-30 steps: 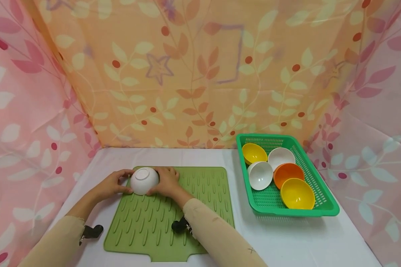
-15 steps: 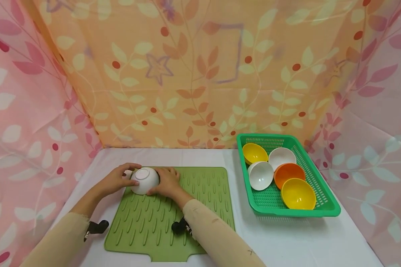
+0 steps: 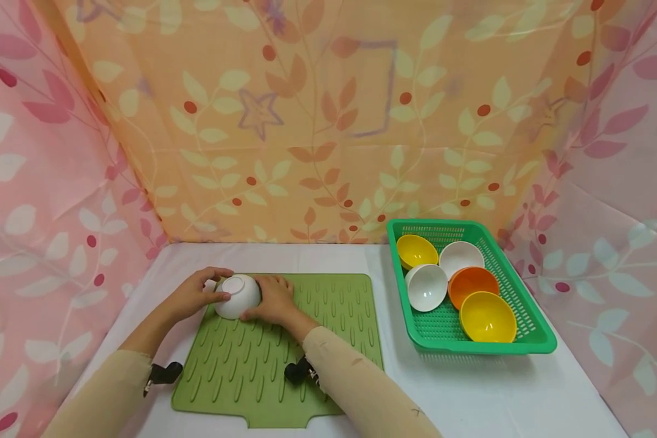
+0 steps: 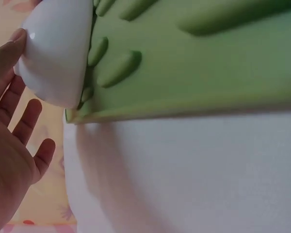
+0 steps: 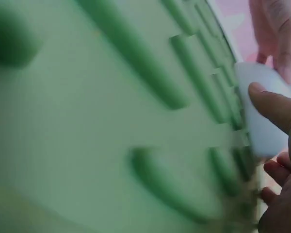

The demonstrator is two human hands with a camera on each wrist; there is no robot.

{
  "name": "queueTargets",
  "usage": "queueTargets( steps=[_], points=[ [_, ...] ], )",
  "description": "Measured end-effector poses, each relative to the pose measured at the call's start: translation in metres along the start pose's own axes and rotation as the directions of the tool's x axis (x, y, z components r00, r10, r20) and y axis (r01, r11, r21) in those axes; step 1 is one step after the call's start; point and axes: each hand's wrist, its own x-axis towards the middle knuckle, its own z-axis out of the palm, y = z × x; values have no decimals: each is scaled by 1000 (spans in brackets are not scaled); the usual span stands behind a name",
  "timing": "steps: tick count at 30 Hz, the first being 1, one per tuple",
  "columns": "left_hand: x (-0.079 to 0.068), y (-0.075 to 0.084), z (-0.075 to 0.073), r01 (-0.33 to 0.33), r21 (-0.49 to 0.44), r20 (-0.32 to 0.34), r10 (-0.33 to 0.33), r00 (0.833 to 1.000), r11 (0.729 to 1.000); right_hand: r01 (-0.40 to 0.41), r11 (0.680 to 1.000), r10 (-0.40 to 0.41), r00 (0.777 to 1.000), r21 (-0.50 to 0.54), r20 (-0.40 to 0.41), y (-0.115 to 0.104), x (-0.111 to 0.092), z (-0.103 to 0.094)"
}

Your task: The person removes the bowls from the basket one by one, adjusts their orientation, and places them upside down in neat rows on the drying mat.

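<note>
A small white bowl (image 3: 238,299) stands upside down near the far left corner of a green ridged mat (image 3: 268,365), its foot ring up. My right hand (image 3: 276,301) grips its right side, thumb on the near wall and fingers round the far side. My left hand (image 3: 191,296) holds it from the left, higher up near the foot, with the thumb against the wall. In the left wrist view the other fingers of the left hand (image 4: 14,141) spread clear of the bowl (image 4: 58,53). The far fingertips are partly hidden behind the bowl.
A green basket (image 3: 410,331) at the right holds several bowls: yellow (image 3: 488,317), orange (image 3: 473,287) and white (image 3: 427,288). A white cloth (image 3: 350,258) covers the table. Patterned curtains (image 3: 328,121) stand round the back and sides.
My left hand has shifted from the bowl's lower left side up toward its foot. The right hand and the bowl have stayed nearly still.
</note>
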Motion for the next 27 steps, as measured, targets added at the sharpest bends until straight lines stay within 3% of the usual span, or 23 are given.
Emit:
queueTargets(
  steps=[3, 5, 10, 13, 17, 20, 22, 27],
  points=[
    [1, -4, 3, -7, 15, 9, 7, 1000, 1000, 62, 997, -61, 998, -55, 32, -8, -2, -23],
    [1, -7, 4, -5, 30, 6, 4, 1000, 1000, 119, 988, -113, 991, -98, 70, -18, -3, -49],
    [0, -8, 3, -13, 41, -2, 13, 1000, 999, 249, 959, -234, 965, -134, 120, -30, -5, -139],
    [1, -5, 2, -32, 43, 3, 32, 999, 999, 299, 947, -286, 952, -120, 113, -22, -16, -198],
    [1, -2, 0, -30, 45, 7, 30, 1000, 999, 367, 920, -355, 929, -136, 103, 3, -40, -262],
    [2, -3, 0, -11, 42, -4, 11, 1000, 999, 420, 898, -407, 906, -132, 114, 32, -64, -299],
    [1, -5, 1, 2, 45, -11, -2, 1000, 999, 446, 887, -430, 892, -121, 136, 54, -83, -319],
    [-2, -6, 5, 8, 64, -21, -7, 1000, 998, 433, 889, -415, 900, -152, 136, 115, -128, -348]
  ],
)
